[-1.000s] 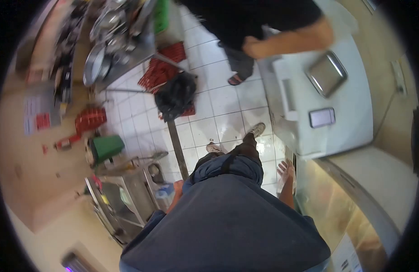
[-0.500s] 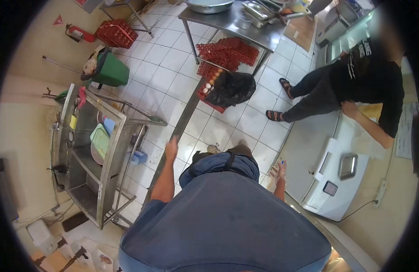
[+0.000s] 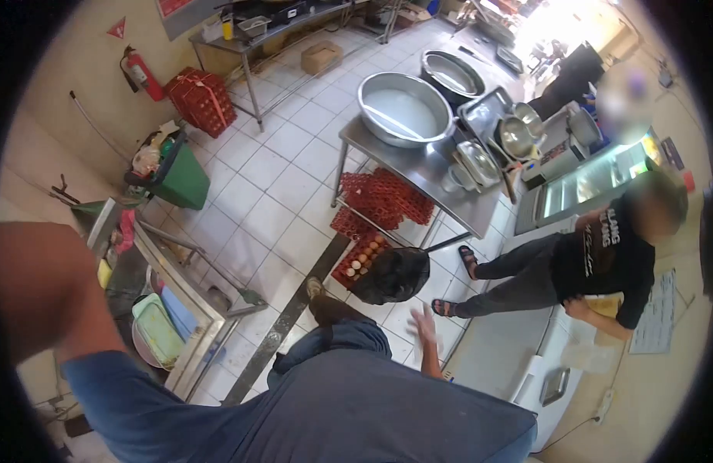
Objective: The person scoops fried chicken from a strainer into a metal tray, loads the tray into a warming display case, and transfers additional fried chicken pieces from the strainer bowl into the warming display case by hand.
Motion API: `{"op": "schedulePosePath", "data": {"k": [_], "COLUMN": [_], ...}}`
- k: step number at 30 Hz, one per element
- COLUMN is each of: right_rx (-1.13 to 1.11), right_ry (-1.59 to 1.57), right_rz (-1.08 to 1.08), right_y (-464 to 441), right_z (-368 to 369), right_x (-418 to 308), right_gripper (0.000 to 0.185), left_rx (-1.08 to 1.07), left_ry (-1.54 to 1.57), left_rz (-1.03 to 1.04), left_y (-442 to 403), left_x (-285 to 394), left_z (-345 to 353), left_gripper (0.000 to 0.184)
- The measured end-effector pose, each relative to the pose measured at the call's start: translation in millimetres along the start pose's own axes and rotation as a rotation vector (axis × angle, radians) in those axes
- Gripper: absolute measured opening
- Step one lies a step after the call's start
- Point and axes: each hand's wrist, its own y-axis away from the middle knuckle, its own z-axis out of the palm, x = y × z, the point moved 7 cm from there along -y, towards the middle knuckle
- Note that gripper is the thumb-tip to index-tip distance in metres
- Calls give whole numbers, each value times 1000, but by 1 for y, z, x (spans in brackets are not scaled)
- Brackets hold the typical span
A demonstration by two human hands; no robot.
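Right grip (image 3: 423,327) spread, near black bag (image 3: 393,276) | left grip out of view, cannot tell | eggs (image 3: 356,266) in red tray (image 3: 340,273)

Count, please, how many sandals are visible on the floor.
2. Both are on the feet of the person in the black shirt: one sandal near the steel table, the other sandal nearer the black bag.

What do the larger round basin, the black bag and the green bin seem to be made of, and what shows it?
Round basin: bare metal, perhaps aluminium or steel, smooth; silvery, with a bright shine along its rim.
Black bag: thin, glossy plastic; crinkled folds catch the light.
Green bin: probably moulded plastic; even colour, smooth flat sides.
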Motion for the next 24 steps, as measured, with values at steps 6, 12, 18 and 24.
{"op": "schedulePosePath", "data": {"k": [6, 12, 18, 24], "right_rx": [-397, -737, -722, -615], "right_ry": [-218, -95, -34, -364], "right_rz": [-189, -599, -573, -403], "right_y": [-106, -170, -177, -230], "right_z": [244, 429, 506, 486], "right_x": [-342, -543, -602, -586], "right_gripper": [87, 82, 88, 83], "left_rx": [-45, -8, 9, -13], "left_ry": [-180, -331, -301, -194], "left_rz": [-132, -395, -429, -224], "left_y": [43, 126, 179, 161], "left_x": [-109, -255, -395, -514], "left_z": [-54, -118, -150, -146], "left_gripper": [47, 45, 44, 43]}}
